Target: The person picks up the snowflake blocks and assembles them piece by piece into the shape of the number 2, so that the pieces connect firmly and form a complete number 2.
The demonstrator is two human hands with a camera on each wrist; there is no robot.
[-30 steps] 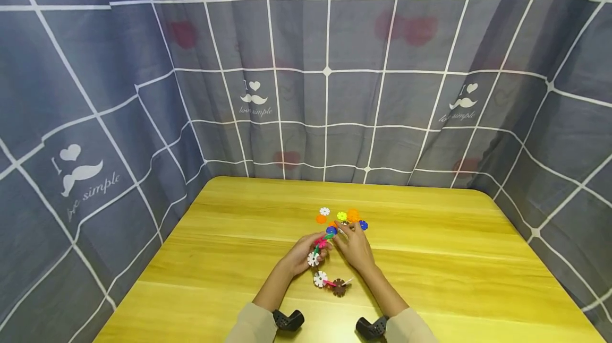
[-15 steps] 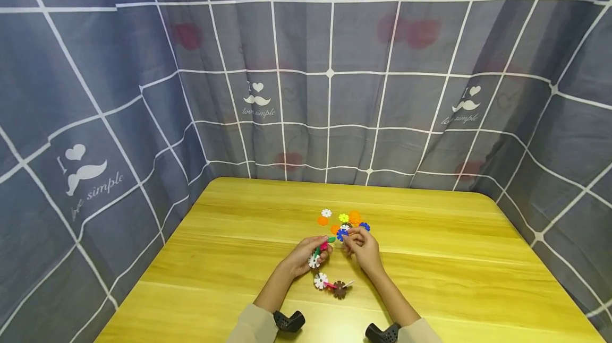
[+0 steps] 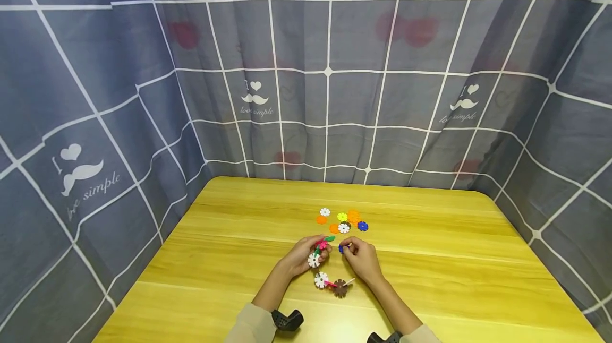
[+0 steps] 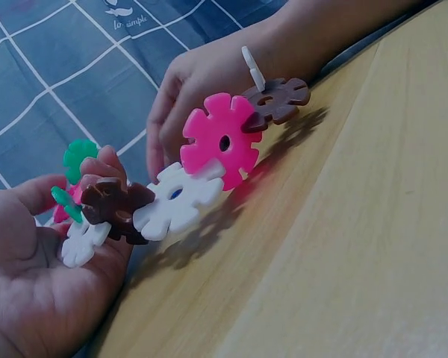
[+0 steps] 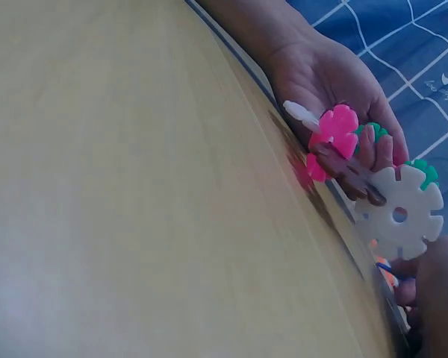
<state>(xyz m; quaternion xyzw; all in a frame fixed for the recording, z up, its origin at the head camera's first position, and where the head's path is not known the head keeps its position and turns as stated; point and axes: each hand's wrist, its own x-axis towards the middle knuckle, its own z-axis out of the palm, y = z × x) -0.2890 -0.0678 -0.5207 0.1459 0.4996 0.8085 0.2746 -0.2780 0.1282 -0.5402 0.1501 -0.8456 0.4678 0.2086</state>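
Observation:
A chain of interlocked plastic snowflake discs hangs from my left hand (image 3: 301, 257), which pinches it near its green end disc (image 3: 329, 238). Pink, white and brown discs make up the rest, among them a pink disc (image 4: 213, 138) and a white disc (image 4: 172, 209) in the left wrist view. The chain's lower end, with a brown disc (image 3: 340, 288), lies over or just above the table. My right hand (image 3: 364, 261) pinches a blue snowflake disc (image 3: 341, 249), mostly covered by its fingers, a short gap right of the green disc. Only a blue edge (image 5: 385, 266) shows in the right wrist view.
Beyond the hands, loose discs lie on the wooden table (image 3: 229, 237): a white disc (image 3: 343, 228), a yellow disc (image 3: 342, 216), a blue disc (image 3: 363, 225) and several orange ones (image 3: 354, 216). A grey checked curtain (image 3: 306, 93) surrounds the table's back and sides.
My right hand has drawn back from the loose discs towards me, bringing the blue disc with it. The left hand and chain have stayed nearly in place.

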